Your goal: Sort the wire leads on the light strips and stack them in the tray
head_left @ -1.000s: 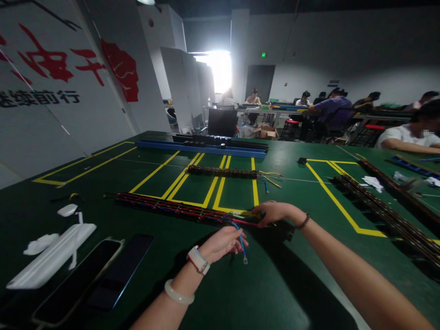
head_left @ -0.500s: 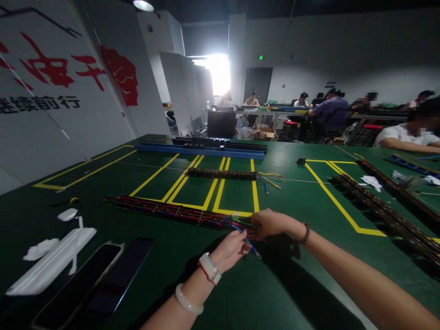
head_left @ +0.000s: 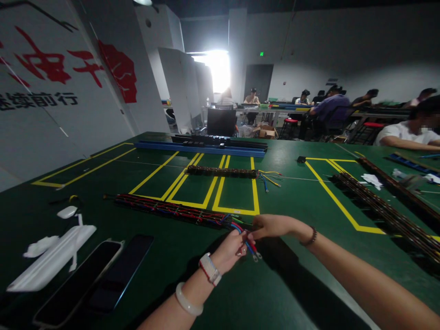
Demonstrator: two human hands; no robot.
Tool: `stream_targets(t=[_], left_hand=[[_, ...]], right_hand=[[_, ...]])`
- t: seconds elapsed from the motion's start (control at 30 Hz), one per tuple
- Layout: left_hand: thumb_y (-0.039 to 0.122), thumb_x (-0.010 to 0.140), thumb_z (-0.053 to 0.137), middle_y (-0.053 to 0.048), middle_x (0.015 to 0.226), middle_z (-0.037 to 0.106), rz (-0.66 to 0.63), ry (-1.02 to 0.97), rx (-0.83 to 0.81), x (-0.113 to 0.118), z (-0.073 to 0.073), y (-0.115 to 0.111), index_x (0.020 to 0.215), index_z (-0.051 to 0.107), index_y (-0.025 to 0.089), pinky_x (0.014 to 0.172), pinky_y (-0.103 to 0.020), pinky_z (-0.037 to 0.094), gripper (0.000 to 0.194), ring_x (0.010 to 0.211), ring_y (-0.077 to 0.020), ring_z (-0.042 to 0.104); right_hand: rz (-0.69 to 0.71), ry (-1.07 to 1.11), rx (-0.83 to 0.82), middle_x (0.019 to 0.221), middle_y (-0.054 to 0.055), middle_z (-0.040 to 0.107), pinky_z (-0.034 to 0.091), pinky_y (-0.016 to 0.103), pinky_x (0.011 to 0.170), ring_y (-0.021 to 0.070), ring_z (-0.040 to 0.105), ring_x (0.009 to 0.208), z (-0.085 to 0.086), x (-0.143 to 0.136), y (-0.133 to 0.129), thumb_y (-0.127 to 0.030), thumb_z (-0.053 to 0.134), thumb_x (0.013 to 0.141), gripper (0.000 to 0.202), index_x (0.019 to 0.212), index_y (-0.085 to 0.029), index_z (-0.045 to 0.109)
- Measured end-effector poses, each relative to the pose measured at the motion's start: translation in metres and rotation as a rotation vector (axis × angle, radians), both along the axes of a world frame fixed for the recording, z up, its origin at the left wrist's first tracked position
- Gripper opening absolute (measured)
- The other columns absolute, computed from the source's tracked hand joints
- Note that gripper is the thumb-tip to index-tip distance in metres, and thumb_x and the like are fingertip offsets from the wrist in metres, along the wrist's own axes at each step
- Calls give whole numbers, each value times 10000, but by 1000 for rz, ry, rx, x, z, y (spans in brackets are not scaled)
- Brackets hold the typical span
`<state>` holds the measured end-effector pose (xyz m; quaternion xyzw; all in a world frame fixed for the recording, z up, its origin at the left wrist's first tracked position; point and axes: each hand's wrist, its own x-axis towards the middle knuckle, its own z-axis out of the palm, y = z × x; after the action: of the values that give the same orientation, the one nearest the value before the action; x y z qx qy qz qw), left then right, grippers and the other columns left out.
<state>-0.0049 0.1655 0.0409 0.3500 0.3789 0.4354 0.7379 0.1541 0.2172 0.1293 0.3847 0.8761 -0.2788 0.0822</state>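
A long harness of red, blue and black wires (head_left: 172, 211) lies across the green table, its loose ends toward me. My left hand (head_left: 234, 250) is closed round the blue and red wires (head_left: 237, 226) at its right end. Their ring terminals (head_left: 257, 257) stick out past my fingers. My right hand (head_left: 270, 226) pinches at the same wires from the right, its fingertips touching those of my left hand. Green wires run beside the fingers of my right hand. A shorter bundle (head_left: 223, 172) with yellow and blue ends lies farther back.
Two phones (head_left: 122, 270), a white pouch (head_left: 51, 261) and crumpled tissue (head_left: 41, 247) lie at the left. Blue and black channels (head_left: 202, 147) lie along the back edge. More long harnesses (head_left: 388, 213) are at the right. A person in white (head_left: 402, 133) sits beyond them.
The red wires now show with the blue ones in my left hand, and two ring terminals show instead of one. My right hand has shifted slightly, its fingers lower on the wires.
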Motion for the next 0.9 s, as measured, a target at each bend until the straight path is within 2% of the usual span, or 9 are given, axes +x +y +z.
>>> stream_targets(t=[0.07,0.1,0.23,0.33,0.43,0.57,0.7,0.8,0.9], left_hand=[[200,912,441,-40,733,566,-8,5,21,-1,1,-2,878,466,101,449,-187,157,108,438,-13,320],[232,924,434,-39,728,565,2,8,27,-1,1,-3,894,473,97,449,-186,160,143,431,-13,312],[363,952,386,-13,652,536,37,34,21,-2,0,-2,901,497,90,435,-191,151,300,390,-11,277],[375,944,406,-2,616,531,10,57,-1,-5,0,0,856,491,101,422,-189,130,300,365,-7,256],[348,949,398,9,577,511,-24,63,-31,-9,4,0,817,475,110,414,-188,103,283,351,-7,243],[315,959,359,19,542,479,-21,78,-41,-11,9,-2,800,475,110,409,-192,97,284,344,-13,249],[342,943,407,2,580,516,-26,23,-18,-11,3,1,797,496,102,410,-186,118,295,351,-7,247],[384,939,418,-22,627,557,-34,-37,-7,-11,-3,4,809,503,96,414,-182,133,327,357,-4,264],[402,933,430,-37,647,573,-47,-64,-5,-11,-4,5,833,508,96,418,-185,144,332,368,-12,297]], right_hand=[[16,75,-57,749,64,620,318,228,527,100,471,589,-2,5,9,-489,459,863,445,851,-81,637],[-14,94,-17,757,63,632,329,224,535,102,490,595,-3,6,13,-432,448,879,399,869,-84,643],[-160,38,377,812,60,671,359,247,615,135,566,666,-8,9,21,-308,495,859,252,902,-141,679],[-137,-47,657,834,52,683,345,306,783,165,591,747,-11,5,27,-313,535,859,209,886,-188,700],[-95,-120,802,789,71,680,291,345,873,179,596,760,-15,-2,36,-291,515,881,215,868,-188,703],[-105,-179,893,762,102,670,277,384,898,208,602,745,-26,-12,47,-246,461,905,261,826,-153,692],[-105,-172,897,781,90,670,237,420,989,218,607,802,-35,-12,50,-221,491,891,210,858,-155,688],[-21,-84,953,835,65,664,172,435,1067,209,588,897,-41,-4,42,-208,540,868,150,883,-172,685],[37,103,1015,996,49,638,191,452,1084,194,557,987,-49,7,25,-192,568,850,235,1072,-215,639]])
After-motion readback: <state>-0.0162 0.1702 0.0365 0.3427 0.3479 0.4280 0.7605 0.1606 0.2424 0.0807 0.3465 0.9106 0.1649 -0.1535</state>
